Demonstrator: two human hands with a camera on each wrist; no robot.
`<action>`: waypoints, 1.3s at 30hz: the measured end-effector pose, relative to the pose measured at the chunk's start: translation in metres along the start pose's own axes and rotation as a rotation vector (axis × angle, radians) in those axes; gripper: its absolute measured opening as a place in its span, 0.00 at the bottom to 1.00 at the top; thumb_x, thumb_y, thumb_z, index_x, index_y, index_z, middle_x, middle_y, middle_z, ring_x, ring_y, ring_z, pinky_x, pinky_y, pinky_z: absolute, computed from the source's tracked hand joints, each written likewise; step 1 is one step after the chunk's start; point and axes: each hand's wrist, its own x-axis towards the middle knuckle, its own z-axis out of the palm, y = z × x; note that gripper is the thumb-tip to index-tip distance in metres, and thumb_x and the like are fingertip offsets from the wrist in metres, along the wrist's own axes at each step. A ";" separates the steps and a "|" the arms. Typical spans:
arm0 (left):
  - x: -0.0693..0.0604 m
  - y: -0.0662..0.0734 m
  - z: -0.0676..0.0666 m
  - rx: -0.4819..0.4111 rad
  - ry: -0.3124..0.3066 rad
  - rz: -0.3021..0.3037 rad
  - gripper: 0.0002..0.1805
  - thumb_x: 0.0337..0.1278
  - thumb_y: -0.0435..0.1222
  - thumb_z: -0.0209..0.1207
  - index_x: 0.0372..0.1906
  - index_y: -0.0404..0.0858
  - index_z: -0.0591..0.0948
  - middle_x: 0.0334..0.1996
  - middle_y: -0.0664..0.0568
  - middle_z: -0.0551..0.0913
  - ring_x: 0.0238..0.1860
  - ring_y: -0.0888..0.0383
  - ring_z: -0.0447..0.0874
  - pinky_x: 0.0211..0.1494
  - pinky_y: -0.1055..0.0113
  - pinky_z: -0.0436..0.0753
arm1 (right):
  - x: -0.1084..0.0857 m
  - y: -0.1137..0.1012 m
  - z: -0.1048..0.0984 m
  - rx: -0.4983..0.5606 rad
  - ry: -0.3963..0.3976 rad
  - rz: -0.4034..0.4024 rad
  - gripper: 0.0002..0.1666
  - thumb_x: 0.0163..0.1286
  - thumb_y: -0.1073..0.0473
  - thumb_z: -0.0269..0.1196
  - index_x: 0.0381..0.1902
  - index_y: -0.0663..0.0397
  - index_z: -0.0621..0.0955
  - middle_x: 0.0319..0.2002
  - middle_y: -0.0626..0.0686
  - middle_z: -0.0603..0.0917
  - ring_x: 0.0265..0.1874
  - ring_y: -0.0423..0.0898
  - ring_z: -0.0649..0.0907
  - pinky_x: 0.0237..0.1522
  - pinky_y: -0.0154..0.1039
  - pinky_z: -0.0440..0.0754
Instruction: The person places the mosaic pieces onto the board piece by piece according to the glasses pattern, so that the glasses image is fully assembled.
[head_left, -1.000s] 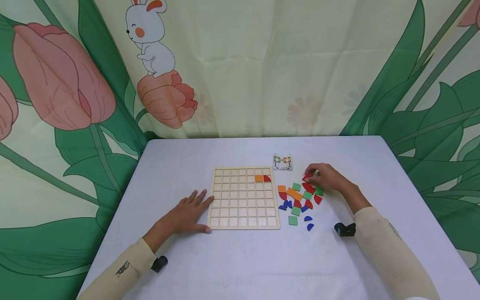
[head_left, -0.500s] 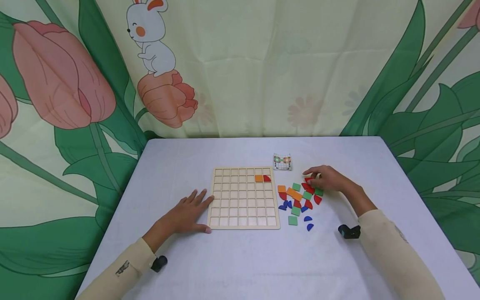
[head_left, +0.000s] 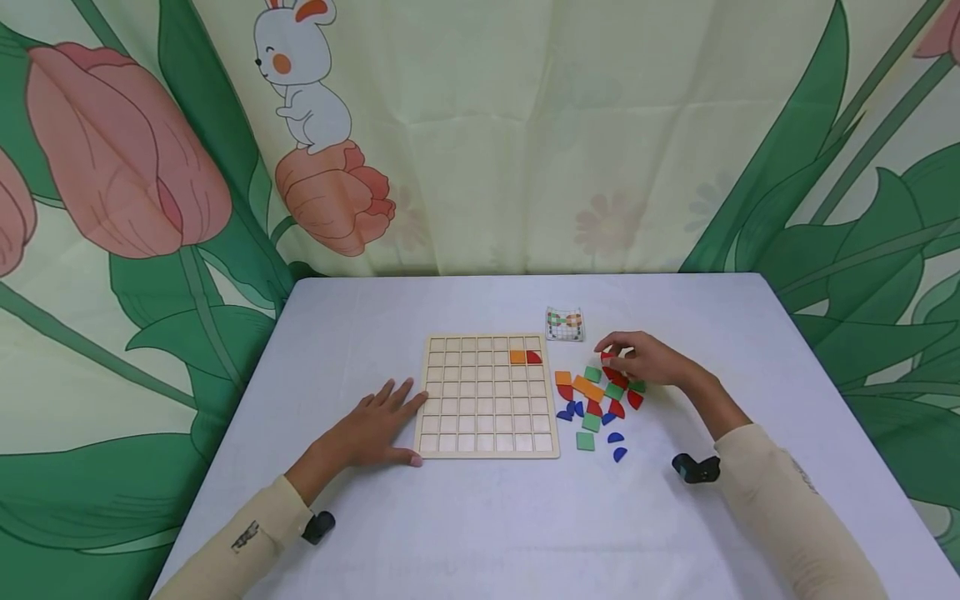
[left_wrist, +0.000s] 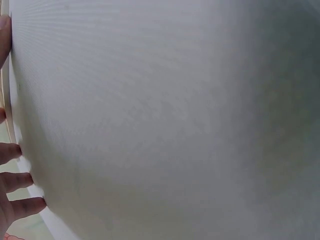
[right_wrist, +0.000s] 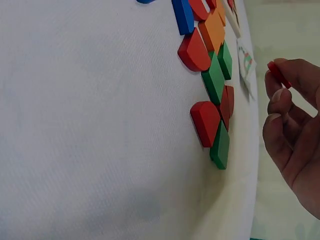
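The person's right hand [head_left: 643,358] has its thumb and fingertips closed in a pinch on a small red piece [right_wrist: 277,73], at the far end of the scattered pieces; I can't make out the piece's full outline between the fingers. The left hand [head_left: 378,429] is spread wide, palm down, with nothing in its grasp, its index fingertip and thumb touching the left edge of a pale wooden grid board [head_left: 483,412].

On that board, over in the upper right, an orange square [head_left: 517,357] and a red quarter-circle [head_left: 534,357] sit side by side in neighbouring cells.

The loose pieces lie between the board and the right arm: green squares [head_left: 585,442], an orange rectangle [head_left: 588,388], more red rounded pieces [head_left: 635,400] and blue half-circles [head_left: 616,437], some touching or overlapping. Just beyond the board's far right corner rests a little card [head_left: 565,324] printed with a coloured grid pattern.

Both arms wear beige sleeves [head_left: 795,508], each with a black wrist camera [head_left: 696,468]. A white cloth [head_left: 480,533] covers the table, and behind it hangs a pale curtain [head_left: 517,167] printed with big pink tulips [head_left: 127,150] and a white rabbit [head_left: 311,104].
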 end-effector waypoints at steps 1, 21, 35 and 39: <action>0.000 0.000 0.000 0.002 -0.001 -0.001 0.59 0.47 0.73 0.60 0.80 0.50 0.55 0.81 0.42 0.50 0.79 0.34 0.47 0.72 0.34 0.63 | 0.001 -0.001 0.001 0.006 0.003 0.002 0.19 0.73 0.63 0.61 0.60 0.57 0.79 0.45 0.59 0.81 0.41 0.50 0.81 0.38 0.37 0.86; 0.002 0.001 0.001 0.015 -0.005 -0.017 0.59 0.46 0.74 0.59 0.80 0.52 0.55 0.81 0.44 0.50 0.80 0.35 0.46 0.72 0.35 0.62 | 0.018 -0.015 0.033 0.072 0.022 -0.049 0.18 0.66 0.52 0.70 0.51 0.53 0.84 0.34 0.54 0.82 0.30 0.50 0.80 0.33 0.37 0.84; 0.002 -0.001 0.002 0.014 0.006 -0.006 0.59 0.46 0.74 0.58 0.80 0.51 0.56 0.81 0.44 0.50 0.80 0.35 0.47 0.72 0.35 0.62 | 0.034 -0.030 0.051 0.055 -0.014 -0.155 0.16 0.66 0.53 0.70 0.50 0.51 0.85 0.32 0.51 0.82 0.27 0.47 0.80 0.29 0.34 0.81; 0.002 -0.001 0.002 0.006 0.007 -0.008 0.59 0.46 0.74 0.59 0.80 0.51 0.56 0.81 0.44 0.50 0.80 0.35 0.47 0.72 0.34 0.62 | 0.036 -0.035 0.055 0.049 -0.022 -0.152 0.17 0.66 0.53 0.71 0.51 0.53 0.85 0.29 0.50 0.82 0.25 0.46 0.79 0.28 0.33 0.79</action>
